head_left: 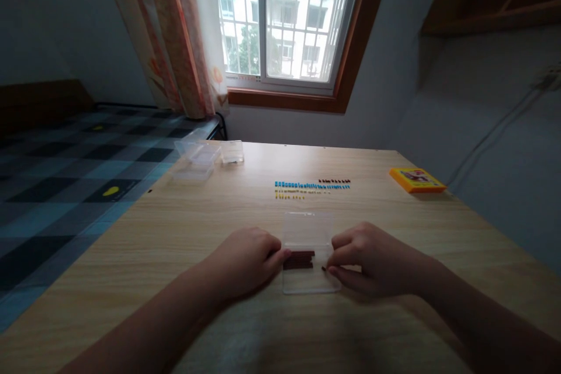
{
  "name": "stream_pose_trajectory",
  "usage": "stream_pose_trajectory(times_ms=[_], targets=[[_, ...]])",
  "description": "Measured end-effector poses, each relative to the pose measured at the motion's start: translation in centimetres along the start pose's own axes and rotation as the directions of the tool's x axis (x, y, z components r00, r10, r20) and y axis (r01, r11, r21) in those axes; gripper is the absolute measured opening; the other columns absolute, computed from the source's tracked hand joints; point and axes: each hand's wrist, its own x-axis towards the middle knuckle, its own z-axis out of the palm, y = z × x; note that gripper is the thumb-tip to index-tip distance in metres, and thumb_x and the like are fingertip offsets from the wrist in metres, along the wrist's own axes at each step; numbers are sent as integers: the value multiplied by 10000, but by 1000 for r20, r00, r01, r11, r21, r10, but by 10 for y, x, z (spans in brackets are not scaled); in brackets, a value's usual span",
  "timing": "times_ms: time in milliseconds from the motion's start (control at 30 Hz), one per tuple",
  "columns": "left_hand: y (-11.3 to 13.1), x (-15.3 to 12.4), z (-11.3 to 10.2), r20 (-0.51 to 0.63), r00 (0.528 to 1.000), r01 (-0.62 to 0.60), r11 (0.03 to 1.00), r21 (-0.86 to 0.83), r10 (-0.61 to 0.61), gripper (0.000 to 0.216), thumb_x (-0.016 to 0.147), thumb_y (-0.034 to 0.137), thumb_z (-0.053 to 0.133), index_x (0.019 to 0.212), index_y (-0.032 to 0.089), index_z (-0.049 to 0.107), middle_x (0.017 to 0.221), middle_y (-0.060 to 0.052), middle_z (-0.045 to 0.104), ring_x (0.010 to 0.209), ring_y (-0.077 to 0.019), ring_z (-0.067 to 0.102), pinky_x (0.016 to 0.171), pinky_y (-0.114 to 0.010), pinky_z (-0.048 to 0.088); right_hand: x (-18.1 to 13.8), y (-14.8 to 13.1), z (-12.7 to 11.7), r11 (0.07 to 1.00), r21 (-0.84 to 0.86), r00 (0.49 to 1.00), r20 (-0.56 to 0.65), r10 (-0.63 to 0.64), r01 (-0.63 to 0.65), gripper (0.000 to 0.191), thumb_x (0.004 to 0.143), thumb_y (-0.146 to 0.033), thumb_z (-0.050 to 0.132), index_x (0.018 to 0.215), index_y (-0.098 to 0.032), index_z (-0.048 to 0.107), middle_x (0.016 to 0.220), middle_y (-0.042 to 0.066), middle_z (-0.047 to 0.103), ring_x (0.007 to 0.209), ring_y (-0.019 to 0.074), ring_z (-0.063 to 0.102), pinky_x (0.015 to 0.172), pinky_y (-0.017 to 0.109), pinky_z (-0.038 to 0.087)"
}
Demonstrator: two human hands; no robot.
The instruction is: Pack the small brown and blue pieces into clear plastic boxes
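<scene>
A clear plastic box (307, 287) lies opened on the table, its lid (307, 229) laid back on the far side. Several dark brown sticks (298, 259) rest side by side in its left part. My left hand (252, 260) grips the box's left edge, fingers curled, with the thumb tip at the ends of the sticks. Over the right side of the box, my right hand (368, 260) is closed in a pinch on a small dark brown piece (323, 269) that shows at its fingertips.
Beyond the box stand rows of small blue pieces (311, 185), yellowish pieces (289, 193) and dark red-brown pieces (334, 180). Clear plastic boxes (197, 162) sit at the far left. A yellow-orange box (416, 180) lies near the right edge of the wooden table (175, 216).
</scene>
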Motion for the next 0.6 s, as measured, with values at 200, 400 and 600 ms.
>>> stream_pose_trajectory(times_ms=[200,400,600], targets=[[-2,0,1,0,1000,-21,1000,3,21,434,958,401,419,703,197,704,702,-62,704,617,-183,584,583,-295,356,0,6,2,1000,7,1000,17,16,-16,226,918,-219,531,802,-192,722,684,-6,597,552,88,463,565,250,312],[-1,0,0,-5,1000,-26,999,25,26,418,959,385,434,705,191,702,702,-59,704,628,-187,592,582,-294,357,3,4,5,1000,7,999,15,30,-31,213,906,-208,538,807,-193,726,683,-7,599,563,88,470,567,246,307],[0,-1,1,-17,999,-29,999,39,30,416,963,381,438,700,193,699,706,-56,706,630,-190,590,581,-290,354,3,4,7,1000,7,1000,13,28,-28,204,904,-209,541,833,-204,732,682,-11,596,562,87,462,573,246,303]])
